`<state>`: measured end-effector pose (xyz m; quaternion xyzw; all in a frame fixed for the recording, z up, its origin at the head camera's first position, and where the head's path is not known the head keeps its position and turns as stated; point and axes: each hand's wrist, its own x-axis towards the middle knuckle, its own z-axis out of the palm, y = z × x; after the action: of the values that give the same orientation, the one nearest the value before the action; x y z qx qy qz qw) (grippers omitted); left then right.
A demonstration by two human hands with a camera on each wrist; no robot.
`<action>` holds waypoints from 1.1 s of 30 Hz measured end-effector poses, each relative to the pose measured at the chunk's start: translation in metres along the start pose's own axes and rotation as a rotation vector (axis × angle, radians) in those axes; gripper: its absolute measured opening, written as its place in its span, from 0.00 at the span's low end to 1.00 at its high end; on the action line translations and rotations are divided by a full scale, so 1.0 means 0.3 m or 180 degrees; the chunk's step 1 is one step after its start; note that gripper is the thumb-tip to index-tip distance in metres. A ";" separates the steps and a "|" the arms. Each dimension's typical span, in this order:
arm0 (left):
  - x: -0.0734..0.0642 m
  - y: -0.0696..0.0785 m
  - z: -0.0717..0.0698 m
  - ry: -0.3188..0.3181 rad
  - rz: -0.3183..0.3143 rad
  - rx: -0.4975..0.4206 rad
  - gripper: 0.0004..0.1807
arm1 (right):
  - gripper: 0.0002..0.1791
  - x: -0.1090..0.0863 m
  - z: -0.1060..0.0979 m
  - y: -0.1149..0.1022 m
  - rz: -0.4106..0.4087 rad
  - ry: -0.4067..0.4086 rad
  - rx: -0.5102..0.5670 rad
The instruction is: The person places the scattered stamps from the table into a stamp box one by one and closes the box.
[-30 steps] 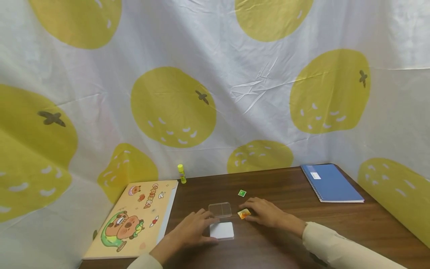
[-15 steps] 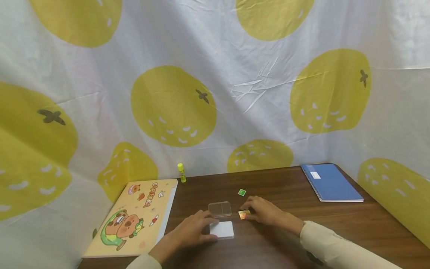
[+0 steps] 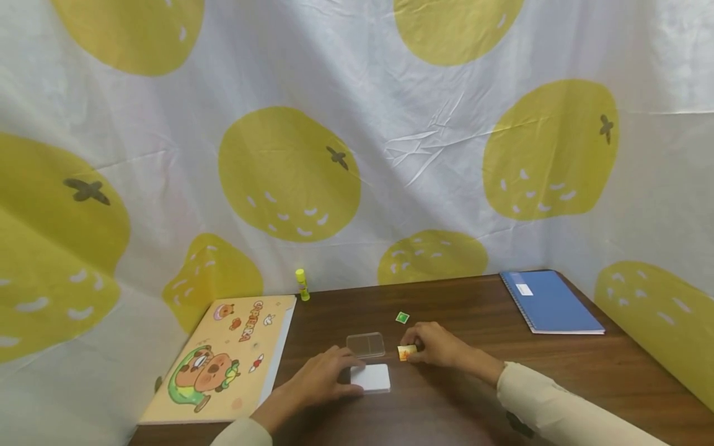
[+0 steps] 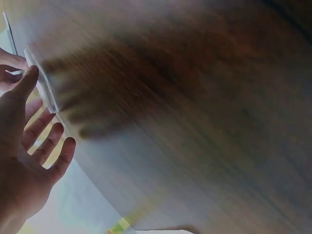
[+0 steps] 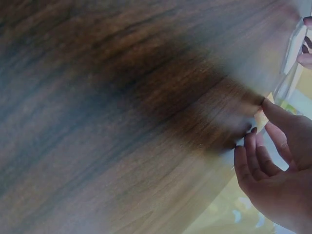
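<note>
In the head view my left hand (image 3: 326, 376) holds the left side of a shallow clear plastic box (image 3: 381, 391) by its near and far edges. A stack of white cards (image 3: 372, 376) fills the box. My right hand (image 3: 437, 345) pinches a small orange-and-yellow card (image 3: 405, 353) between thumb and fingers, right of the box. The same card (image 5: 262, 119) shows at the thumb tip in the right wrist view. Just beyond the box lies a clear plastic lid (image 3: 365, 345). Farther back on the table is a small green card (image 3: 402, 317).
A cartoon capybara folder (image 3: 223, 359) lies at the left of the brown table (image 3: 463, 303). Behind it stands a yellow glue stick (image 3: 302, 285). At the back right is a blue spiral notebook (image 3: 551, 301). A fruit-patterned curtain (image 3: 390, 204) encloses the back and sides.
The right fingers have curled in on the orange card, which has turned and shifted slightly right. The left hand stays at the box.
</note>
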<state>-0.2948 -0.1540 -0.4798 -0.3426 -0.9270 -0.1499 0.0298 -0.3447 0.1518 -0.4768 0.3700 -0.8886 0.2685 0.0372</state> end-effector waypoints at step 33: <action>0.010 0.005 -0.017 -0.0118 -0.0117 -0.0066 0.25 | 0.08 0.012 -0.028 -0.039 0.0226 -0.0167 0.0822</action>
<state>-0.2963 -0.1525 -0.4741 -0.3286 -0.9319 -0.1536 0.0063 -0.3405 0.1470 -0.4635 0.3469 -0.8598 0.3721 -0.0435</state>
